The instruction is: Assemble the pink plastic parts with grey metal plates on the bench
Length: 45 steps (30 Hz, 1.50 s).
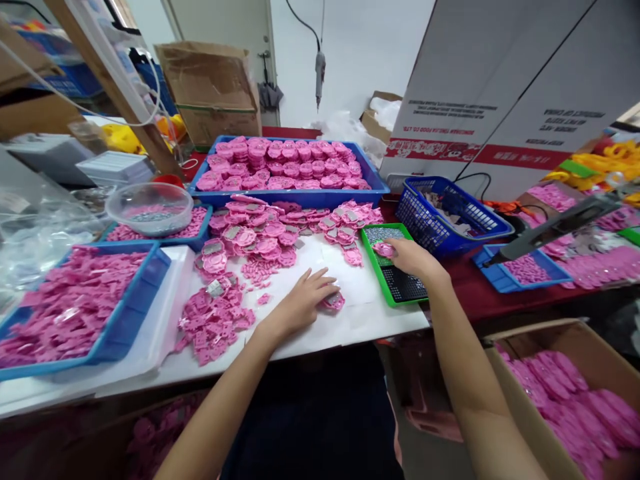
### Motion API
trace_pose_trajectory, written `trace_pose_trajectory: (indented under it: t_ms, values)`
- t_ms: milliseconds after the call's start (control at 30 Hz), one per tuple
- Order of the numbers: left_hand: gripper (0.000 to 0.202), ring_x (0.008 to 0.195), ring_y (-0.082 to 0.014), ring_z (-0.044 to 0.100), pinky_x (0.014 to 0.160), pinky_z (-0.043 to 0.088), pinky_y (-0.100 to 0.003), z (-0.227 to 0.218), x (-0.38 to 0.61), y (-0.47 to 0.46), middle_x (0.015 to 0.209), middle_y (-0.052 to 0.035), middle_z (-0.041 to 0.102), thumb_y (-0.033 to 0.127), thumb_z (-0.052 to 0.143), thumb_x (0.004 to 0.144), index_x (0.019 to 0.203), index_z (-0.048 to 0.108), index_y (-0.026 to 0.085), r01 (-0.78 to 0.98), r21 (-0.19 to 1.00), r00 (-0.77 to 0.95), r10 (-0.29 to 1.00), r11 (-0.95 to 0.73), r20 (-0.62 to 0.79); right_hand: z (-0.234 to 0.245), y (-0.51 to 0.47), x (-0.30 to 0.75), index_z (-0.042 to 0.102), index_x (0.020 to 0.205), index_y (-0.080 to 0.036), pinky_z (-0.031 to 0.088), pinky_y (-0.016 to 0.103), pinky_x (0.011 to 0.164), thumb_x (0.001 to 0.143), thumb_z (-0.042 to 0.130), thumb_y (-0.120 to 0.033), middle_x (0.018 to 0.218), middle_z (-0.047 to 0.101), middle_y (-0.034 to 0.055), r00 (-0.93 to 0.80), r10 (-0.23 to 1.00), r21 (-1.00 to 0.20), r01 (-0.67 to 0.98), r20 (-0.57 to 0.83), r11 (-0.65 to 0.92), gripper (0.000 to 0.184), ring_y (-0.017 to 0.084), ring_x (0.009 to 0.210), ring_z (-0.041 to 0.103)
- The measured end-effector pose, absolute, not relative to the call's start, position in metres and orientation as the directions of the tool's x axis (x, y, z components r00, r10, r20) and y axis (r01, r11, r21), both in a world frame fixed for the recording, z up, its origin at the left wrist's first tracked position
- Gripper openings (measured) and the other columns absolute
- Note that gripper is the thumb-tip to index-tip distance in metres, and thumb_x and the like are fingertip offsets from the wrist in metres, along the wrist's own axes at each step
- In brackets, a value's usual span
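Note:
My left hand (305, 301) rests on the white work surface (350, 320), fingers closed on a round pink plastic part (334, 301) at its fingertips. My right hand (413, 257) reaches over the green tray (373, 257) and pinches another pink part (384, 249) above the tray's small grey pieces. A loose heap of round pink parts (280, 233) lies just beyond both hands. Small pink pieces (213, 320) are piled to the left of my left hand.
A blue tray (295, 197) of stacked pink parts sits behind the heap. Blue bins of pink pieces (75, 313) stand at left with a clear bowl (150, 208). A blue basket (450, 217) and cardboard boxes (500, 87) are at right. An open carton (575, 400) of pink parts stands below right.

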<state>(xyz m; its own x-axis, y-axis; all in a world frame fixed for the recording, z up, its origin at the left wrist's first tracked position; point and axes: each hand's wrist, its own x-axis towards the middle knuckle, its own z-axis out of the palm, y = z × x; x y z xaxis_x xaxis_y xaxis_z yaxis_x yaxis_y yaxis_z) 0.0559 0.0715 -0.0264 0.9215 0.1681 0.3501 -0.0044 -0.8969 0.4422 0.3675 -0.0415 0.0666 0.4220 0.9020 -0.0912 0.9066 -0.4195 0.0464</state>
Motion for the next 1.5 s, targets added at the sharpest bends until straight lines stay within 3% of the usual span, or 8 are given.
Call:
trace_pose_trajectory:
  t_ms: [133,267,433,700,900,1100,1233,1500]
  values:
    - [0.059,0.14,-0.0275,0.049,0.117,0.041,-0.051,-0.028,0.05,0.067,0.146,-0.0117,0.059,-0.007,0.042,0.082,0.132,0.062,0.019,0.098,0.381,0.869,0.265,-0.92,0.417,0.065,-0.035,0.382,0.067,0.13,-0.015,0.052,0.039,0.094,0.086,0.06,-0.015,0.119,0.073,0.015,0.33,0.939,-0.049,0.941,-0.1,-0.336,0.045,0.031,0.107,0.069]
    - [0.034,0.11,-0.0311,0.06,0.093,0.051,-0.047,-0.024,0.052,0.06,0.118,-0.0172,0.067,0.017,0.047,0.097,0.127,0.062,0.014,0.406,0.341,0.752,0.522,-0.848,0.403,0.081,-0.033,0.391,0.069,0.124,-0.014,0.054,0.042,0.087,0.083,0.067,-0.026,0.11,0.075,0.0142,0.353,0.935,-0.151,0.922,-0.047,-0.356,0.043,0.032,0.096,0.07]
    - [0.046,0.101,-0.0327,0.058,0.086,0.049,-0.046,-0.022,0.06,0.054,0.104,-0.0156,0.064,0.055,0.052,0.098,0.115,0.065,0.015,0.458,0.305,0.77,0.544,-0.835,0.333,0.1,0.003,0.384,0.068,0.122,-0.017,0.052,0.041,0.087,0.084,0.067,-0.033,0.108,0.073,0.0109,0.262,0.943,-0.276,0.94,0.205,-0.201,0.041,0.027,0.093,0.067]
    - [0.028,0.102,-0.0264,0.06,0.089,0.049,-0.041,-0.03,0.057,0.059,0.108,-0.0105,0.065,0.031,0.055,0.1,0.124,0.062,0.017,0.32,0.438,0.788,0.493,-0.84,0.37,0.079,0.108,0.37,0.069,0.118,-0.011,0.048,0.044,0.097,0.082,0.061,-0.013,0.113,0.071,0.0164,0.098,0.978,-0.169,0.983,0.186,-0.067,0.037,0.03,0.105,0.063]
    - [0.024,0.102,-0.0264,0.061,0.088,0.048,-0.042,-0.032,0.058,0.058,0.111,-0.0115,0.067,0.027,0.053,0.101,0.121,0.064,0.018,0.303,0.42,0.795,0.47,-0.855,0.384,0.087,0.045,0.385,0.068,0.126,-0.013,0.045,0.045,0.109,0.094,0.05,-0.015,0.129,0.068,0.0158,0.062,0.969,-0.176,0.984,0.238,-0.02,0.037,0.029,0.122,0.06]
    - [0.023,0.102,-0.0271,0.061,0.087,0.047,-0.042,-0.031,0.059,0.053,0.112,-0.012,0.068,0.024,0.049,0.102,0.117,0.065,0.018,0.292,0.381,0.816,0.436,-0.877,0.38,0.091,-0.074,0.41,0.079,0.103,-0.018,0.053,0.039,0.091,0.09,0.061,-0.014,0.105,0.078,0.0113,0.096,0.965,-0.167,0.976,-0.244,-0.14,0.022,0.026,0.096,0.071]
    - [0.024,0.102,-0.0275,0.061,0.087,0.047,-0.043,-0.03,0.058,0.051,0.114,-0.0128,0.067,0.022,0.048,0.102,0.117,0.066,0.017,0.284,0.385,0.822,0.43,-0.878,0.374,0.083,-0.105,0.405,0.076,0.116,-0.019,0.051,0.038,0.095,0.095,0.058,-0.017,0.117,0.076,0.0128,0.102,0.974,-0.169,0.976,-0.2,-0.137,0.027,0.027,0.104,0.069]
    - [0.022,0.102,-0.0262,0.061,0.089,0.048,-0.041,-0.031,0.057,0.05,0.113,-0.0123,0.068,0.024,0.05,0.102,0.115,0.066,0.017,0.289,0.409,0.817,0.445,-0.866,0.366,0.072,-0.085,0.412,0.074,0.111,-0.015,0.047,0.04,0.095,0.098,0.046,-0.018,0.109,0.073,0.0148,0.111,0.992,-0.117,0.986,-0.053,-0.116,0.031,0.026,0.102,0.064]
